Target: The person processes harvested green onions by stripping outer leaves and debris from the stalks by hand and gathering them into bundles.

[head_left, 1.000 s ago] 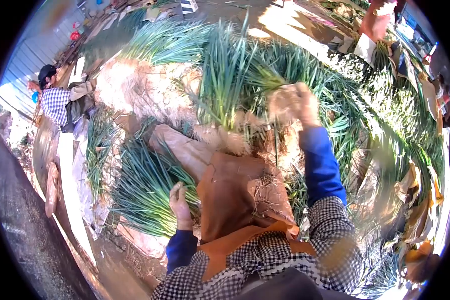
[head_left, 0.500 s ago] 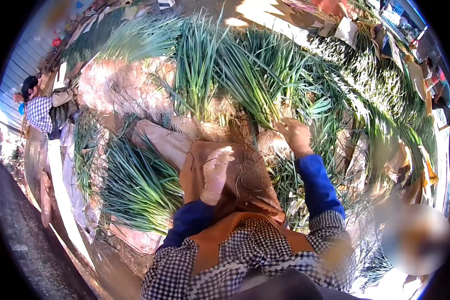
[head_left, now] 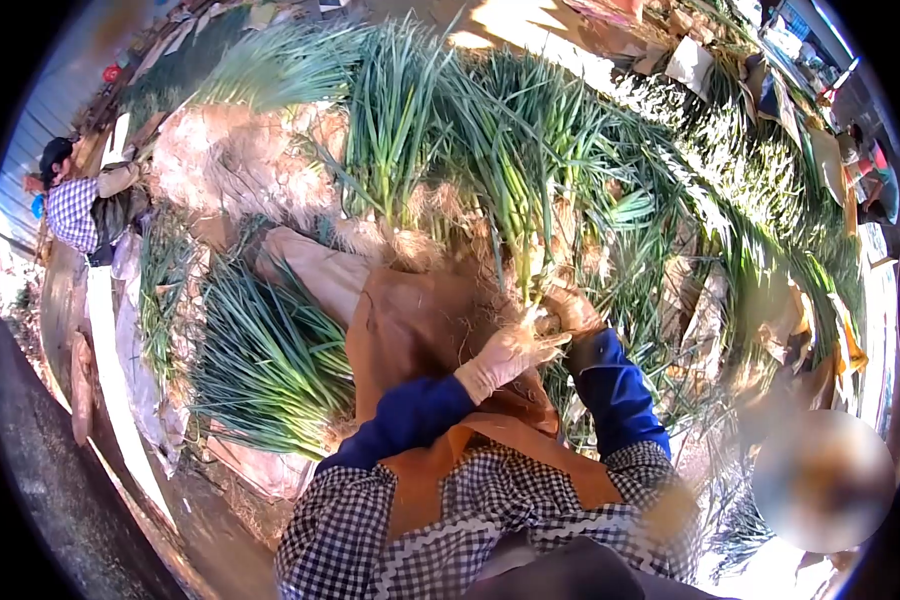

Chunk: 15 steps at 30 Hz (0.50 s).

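Long green onions (head_left: 518, 215) stand in front of me, their pale root ends drawn in over my lap. My right hand (head_left: 573, 311) is closed around their lower stems from the right. My left hand (head_left: 508, 355) comes in from the left, its fingers curled about the roots just below; part of its grip is hidden. Both hands are close together above the brown apron (head_left: 410, 320) on my lap, which has loose root strands on it. Beyond my knees lie more green onions (head_left: 395, 130), roots toward me.
A sorted pile of green onions (head_left: 270, 360) lies at my left. Loose leaves (head_left: 660, 330) and a large heap of green onions (head_left: 770, 220) spread to the right. A root-covered mound (head_left: 245, 160) is ahead left. Another person (head_left: 75, 210) sits at far left, and one more (head_left: 875, 180) at far right.
My right hand has pulled the green onions' root ends down toward my lap. My left hand, open and apart before, has moved right to meet them.
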Each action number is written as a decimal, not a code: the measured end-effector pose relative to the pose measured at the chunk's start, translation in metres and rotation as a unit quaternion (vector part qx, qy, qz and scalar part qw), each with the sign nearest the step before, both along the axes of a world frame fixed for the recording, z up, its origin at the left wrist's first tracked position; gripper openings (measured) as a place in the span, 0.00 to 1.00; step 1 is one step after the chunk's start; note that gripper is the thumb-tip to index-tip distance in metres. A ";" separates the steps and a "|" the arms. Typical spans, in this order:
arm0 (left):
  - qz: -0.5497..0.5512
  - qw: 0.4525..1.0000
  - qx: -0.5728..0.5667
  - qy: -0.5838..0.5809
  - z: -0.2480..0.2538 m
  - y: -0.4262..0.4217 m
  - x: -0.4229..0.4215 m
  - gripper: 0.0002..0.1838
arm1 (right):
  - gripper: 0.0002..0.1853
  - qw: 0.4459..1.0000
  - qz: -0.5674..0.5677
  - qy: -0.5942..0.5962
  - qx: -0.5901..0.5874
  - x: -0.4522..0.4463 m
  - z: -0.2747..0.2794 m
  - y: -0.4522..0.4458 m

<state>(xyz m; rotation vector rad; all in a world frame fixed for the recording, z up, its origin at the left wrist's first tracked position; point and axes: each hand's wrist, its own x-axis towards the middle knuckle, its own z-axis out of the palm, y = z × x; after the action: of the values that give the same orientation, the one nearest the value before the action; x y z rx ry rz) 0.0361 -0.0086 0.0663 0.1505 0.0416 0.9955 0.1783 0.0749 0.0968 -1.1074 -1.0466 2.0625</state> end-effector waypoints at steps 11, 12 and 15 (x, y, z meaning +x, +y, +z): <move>0.092 0.926 -0.148 0.336 -0.033 -0.013 0.007 0.11 | 0.16 0.682 0.065 -0.557 0.469 -0.031 -0.016 -0.014; 0.089 0.937 -0.159 0.298 -0.031 -0.013 0.004 0.11 | 0.15 0.707 0.043 -0.478 0.520 -0.020 -0.022 -0.026; 0.087 0.950 -0.156 0.257 -0.040 -0.011 -0.001 0.13 | 0.18 0.873 0.032 -0.329 0.358 0.017 -0.004 -0.071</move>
<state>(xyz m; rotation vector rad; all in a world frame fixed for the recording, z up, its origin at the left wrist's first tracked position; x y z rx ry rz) 0.0347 -0.0201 0.0264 0.1134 0.6974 1.0904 0.1948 0.0035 0.0926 -1.3681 -1.9787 1.1094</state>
